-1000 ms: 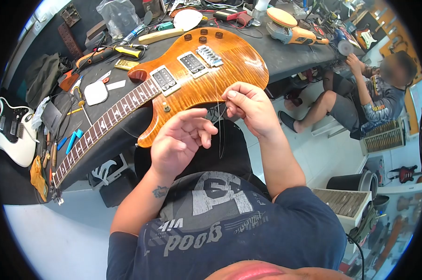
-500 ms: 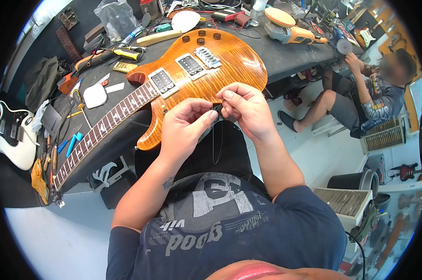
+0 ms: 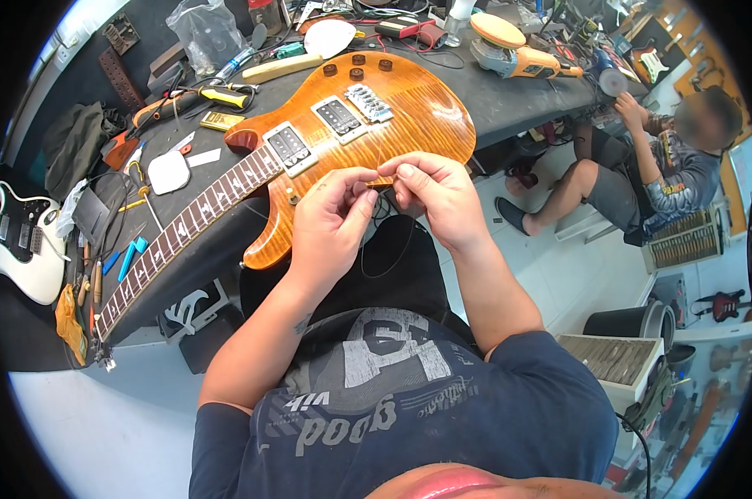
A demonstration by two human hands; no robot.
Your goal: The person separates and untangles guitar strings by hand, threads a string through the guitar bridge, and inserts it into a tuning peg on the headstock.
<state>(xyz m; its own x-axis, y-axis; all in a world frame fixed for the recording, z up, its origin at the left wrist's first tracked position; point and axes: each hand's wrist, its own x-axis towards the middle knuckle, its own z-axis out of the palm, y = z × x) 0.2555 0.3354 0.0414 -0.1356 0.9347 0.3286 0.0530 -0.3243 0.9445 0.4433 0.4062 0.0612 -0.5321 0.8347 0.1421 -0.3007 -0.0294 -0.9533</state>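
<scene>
My left hand [image 3: 330, 223] and my right hand [image 3: 442, 200] meet at the fingertips over the near edge of an amber electric guitar [image 3: 422, 104]. Both pinch a thin guitar string [image 3: 382, 276], whose slack hangs in a loop below them. A strand also seems to run up from the fingers toward the metal bridge [image 3: 368, 103]. On the bench the guitar lies face up, its fretted neck [image 3: 197, 223] slanting to the lower left. No strings can be made out along that neck. Exactly where the string passes between my fingers is hidden.
An orange angle grinder [image 3: 521, 60] lies at the back right of the dark bench [image 3: 551, 100]. Pliers and screwdrivers crowd the left, by a white guitar [image 3: 31, 249]. A seated person [image 3: 667, 166] works at the right, one hand near a round disc [image 3: 613, 81].
The hanging string loop has widened and shifted, its bottom now higher and further left. My hands have moved slightly, with the fingertips coming closer together.
</scene>
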